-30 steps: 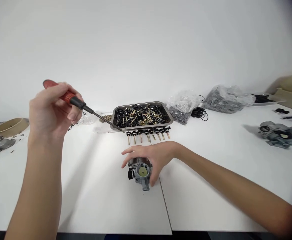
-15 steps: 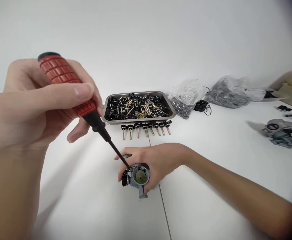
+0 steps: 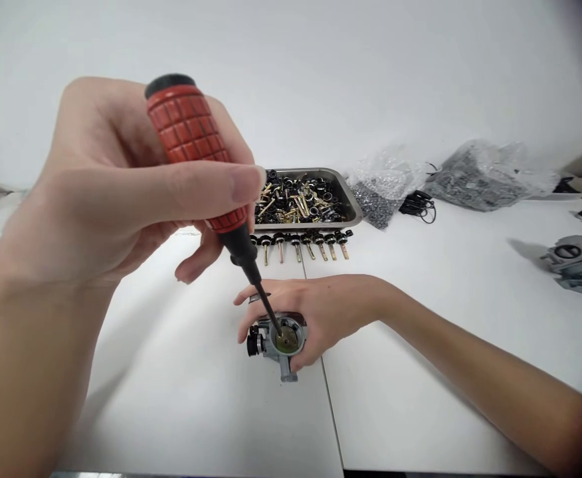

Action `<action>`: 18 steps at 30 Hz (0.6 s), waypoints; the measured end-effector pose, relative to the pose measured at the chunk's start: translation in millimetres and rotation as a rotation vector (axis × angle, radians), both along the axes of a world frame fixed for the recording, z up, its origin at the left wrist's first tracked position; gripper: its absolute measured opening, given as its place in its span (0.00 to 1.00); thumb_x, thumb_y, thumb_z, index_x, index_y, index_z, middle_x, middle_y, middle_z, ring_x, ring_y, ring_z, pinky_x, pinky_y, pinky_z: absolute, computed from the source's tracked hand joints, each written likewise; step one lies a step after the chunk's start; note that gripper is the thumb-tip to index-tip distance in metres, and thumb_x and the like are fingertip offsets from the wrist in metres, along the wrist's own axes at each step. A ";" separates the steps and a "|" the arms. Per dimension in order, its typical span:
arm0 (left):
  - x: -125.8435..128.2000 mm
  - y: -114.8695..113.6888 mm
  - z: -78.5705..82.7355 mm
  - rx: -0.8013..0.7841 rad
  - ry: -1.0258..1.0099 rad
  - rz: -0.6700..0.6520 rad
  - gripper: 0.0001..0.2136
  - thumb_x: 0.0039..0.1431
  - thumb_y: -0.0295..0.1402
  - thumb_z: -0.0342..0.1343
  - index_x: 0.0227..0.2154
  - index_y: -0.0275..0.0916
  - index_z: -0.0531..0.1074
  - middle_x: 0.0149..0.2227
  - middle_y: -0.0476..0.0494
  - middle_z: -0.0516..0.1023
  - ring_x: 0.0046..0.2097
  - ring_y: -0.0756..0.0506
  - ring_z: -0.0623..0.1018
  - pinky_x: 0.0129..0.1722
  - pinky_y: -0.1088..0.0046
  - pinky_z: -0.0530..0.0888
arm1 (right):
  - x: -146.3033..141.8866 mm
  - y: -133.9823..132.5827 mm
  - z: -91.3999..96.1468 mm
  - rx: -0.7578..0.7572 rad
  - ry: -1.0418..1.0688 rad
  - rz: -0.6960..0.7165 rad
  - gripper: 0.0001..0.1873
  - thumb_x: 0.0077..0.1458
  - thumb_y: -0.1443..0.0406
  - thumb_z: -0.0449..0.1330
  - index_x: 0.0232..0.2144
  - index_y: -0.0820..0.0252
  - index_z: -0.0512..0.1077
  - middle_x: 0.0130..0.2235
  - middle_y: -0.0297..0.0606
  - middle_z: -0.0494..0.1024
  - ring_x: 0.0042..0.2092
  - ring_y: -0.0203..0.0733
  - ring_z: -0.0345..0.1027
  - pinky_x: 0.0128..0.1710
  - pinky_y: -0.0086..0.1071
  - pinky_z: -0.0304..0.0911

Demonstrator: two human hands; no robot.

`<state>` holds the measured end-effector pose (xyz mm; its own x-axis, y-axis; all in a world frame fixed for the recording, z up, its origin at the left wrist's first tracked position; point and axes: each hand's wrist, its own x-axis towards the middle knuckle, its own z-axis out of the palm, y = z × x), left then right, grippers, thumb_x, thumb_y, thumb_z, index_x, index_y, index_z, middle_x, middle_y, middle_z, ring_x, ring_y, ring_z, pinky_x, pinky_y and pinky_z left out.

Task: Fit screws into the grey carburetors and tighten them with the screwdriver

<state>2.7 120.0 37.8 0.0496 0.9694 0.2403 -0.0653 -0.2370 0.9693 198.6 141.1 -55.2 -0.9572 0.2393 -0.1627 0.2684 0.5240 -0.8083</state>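
My left hand (image 3: 116, 192) is closed around a screwdriver (image 3: 184, 126) with a ribbed red handle and black cap. Its thin dark shaft points down and right, and the tip appears to meet the round brass-coloured plate (image 3: 288, 342) in the bore of a small grey carburetor (image 3: 288, 367); exact contact I cannot tell. From the far side, my right hand (image 3: 323, 309) grips that carburetor on the white table, thumb on its right and fingers reaching over to the left. A black knob (image 3: 254, 344) sticks out of the carburetor's left side.
Behind my hands stands a metal tray (image 3: 315, 227) of loose brass and black parts, partly hidden by my left hand. Several knobbed screws (image 3: 298, 245) lie in a row before it. Plastic bags (image 3: 381, 199), black cords (image 3: 417, 207) and more carburetor bodies (image 3: 580, 265) are to the right.
The screwdriver has moved right and stands steeper, its tip shifting from the carburetor's upper left edge to the plate in the bore. The view has shifted slightly.
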 end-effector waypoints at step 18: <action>0.8 3.1 -2.2 -0.046 0.125 -0.245 0.11 0.54 0.15 0.46 0.26 0.28 0.73 0.25 0.47 0.73 0.16 0.50 0.72 0.10 0.81 0.66 | -0.5 -0.3 0.7 -0.055 0.015 -0.040 0.29 0.42 0.67 0.69 0.49 0.49 0.71 0.58 0.33 0.59 0.53 0.42 0.61 0.49 0.27 0.61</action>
